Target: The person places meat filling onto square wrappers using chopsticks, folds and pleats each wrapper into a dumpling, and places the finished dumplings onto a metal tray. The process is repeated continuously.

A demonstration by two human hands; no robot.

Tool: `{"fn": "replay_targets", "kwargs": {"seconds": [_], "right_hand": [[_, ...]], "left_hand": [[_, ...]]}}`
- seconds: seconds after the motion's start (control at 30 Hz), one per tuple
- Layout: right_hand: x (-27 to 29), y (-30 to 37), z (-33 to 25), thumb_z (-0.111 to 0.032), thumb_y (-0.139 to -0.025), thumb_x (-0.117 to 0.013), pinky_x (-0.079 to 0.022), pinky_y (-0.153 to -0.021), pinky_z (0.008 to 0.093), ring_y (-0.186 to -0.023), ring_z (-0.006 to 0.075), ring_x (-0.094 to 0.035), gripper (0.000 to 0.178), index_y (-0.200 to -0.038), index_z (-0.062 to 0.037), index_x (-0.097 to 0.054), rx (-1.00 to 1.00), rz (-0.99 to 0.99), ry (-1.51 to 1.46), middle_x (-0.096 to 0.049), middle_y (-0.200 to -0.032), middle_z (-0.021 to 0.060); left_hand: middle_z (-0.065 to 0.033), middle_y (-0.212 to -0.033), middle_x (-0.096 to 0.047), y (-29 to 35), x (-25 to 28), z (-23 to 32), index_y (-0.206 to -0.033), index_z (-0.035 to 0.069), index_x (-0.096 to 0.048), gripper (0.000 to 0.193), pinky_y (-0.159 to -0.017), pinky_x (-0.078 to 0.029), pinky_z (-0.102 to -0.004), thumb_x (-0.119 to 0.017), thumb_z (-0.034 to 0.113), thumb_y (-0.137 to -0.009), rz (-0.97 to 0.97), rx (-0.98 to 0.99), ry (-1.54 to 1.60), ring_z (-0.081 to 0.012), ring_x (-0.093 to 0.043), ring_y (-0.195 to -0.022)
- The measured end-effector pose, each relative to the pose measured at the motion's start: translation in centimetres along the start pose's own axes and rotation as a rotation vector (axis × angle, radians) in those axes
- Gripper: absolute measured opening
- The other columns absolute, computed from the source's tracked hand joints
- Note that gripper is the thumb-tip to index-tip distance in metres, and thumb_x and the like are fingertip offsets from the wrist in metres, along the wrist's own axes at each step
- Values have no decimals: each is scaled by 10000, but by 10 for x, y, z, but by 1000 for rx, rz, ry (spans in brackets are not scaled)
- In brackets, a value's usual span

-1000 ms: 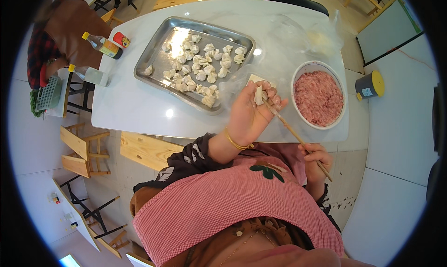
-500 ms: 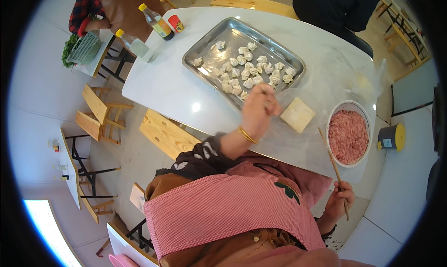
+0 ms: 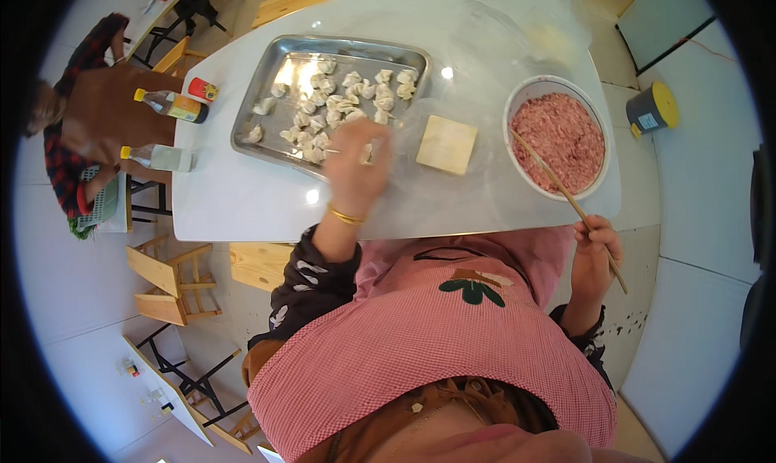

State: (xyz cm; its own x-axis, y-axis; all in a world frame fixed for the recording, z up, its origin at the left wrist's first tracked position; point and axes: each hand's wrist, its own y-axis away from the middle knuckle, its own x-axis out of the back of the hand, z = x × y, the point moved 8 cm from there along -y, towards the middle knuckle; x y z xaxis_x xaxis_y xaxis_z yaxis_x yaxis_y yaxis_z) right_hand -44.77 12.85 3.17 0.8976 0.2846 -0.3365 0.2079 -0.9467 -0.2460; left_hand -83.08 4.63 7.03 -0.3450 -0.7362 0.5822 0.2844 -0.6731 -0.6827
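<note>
My left hand (image 3: pixel 358 160), smeared by motion, is over the near edge of a metal tray (image 3: pixel 267 71). Its fingers are curled, and a pale wonton (image 3: pixel 367 153) shows between them. Several folded wontons (image 3: pixel 343 105) lie in the tray, mostly grouped toward its near and right side. My right hand (image 3: pixel 596 249) is closed around the upper part of a wooden chopstick (image 3: pixel 558 184). The chopstick slants across the rim of a white bowl (image 3: pixel 517 180), with its tip over the pink minced meat (image 3: pixel 562 140). Between tray and bowl sits a square stack of wrappers (image 3: pixel 447 145).
Clear plastic (image 3: pixel 485 39) lies around the wrappers. At the table's left stand a dark sauce bottle (image 3: pixel 179 106), a clear bottle (image 3: pixel 162 157) and a red can (image 3: pixel 203 89). Another person (image 3: pixel 113 107) stands beyond them. A grey bin with yellow lid (image 3: pixel 651 109) is at right.
The view has turned and shifted. My left hand has moved left from beside the wrappers to the tray. The chopstick's tip has gone from outside the bowl to over the meat.
</note>
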Motion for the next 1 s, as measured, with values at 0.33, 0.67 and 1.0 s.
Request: {"fn": "replay_targets", "kwargs": {"seconds": [0.33,0.67,1.0], "right_hand": [[-14,-1,-10,-165,-939,-505,-521,-764,356,-908,243,-602,216,-973,26,-598,30,-74,-9,-560,-1094,178],[-21,-5,-6,-175,-947,-487,-532,-761,347,-907,247,-601,246,-979,48,-586,30,-110,-23,-549,-1108,194],[9,-17,-34,-239,-1017,-342,-526,-742,351,-777,252,-636,425,-876,67,-602,105,85,441,-638,-937,204]], "left_hand": [[-96,-844,-563,10,-88,34,-808,56,-624,135,-778,-449,-383,-695,71,-695,-536,-63,232,-303,-543,-851],[-98,-864,-589,-4,-81,19,-903,41,-589,99,-773,-451,-383,-627,92,-827,-422,146,434,-283,-558,-871],[-151,-1334,-499,20,-103,36,-1289,-6,-454,412,-1069,-341,-442,-400,280,-998,-240,1128,2149,-291,-461,-1249]]}}
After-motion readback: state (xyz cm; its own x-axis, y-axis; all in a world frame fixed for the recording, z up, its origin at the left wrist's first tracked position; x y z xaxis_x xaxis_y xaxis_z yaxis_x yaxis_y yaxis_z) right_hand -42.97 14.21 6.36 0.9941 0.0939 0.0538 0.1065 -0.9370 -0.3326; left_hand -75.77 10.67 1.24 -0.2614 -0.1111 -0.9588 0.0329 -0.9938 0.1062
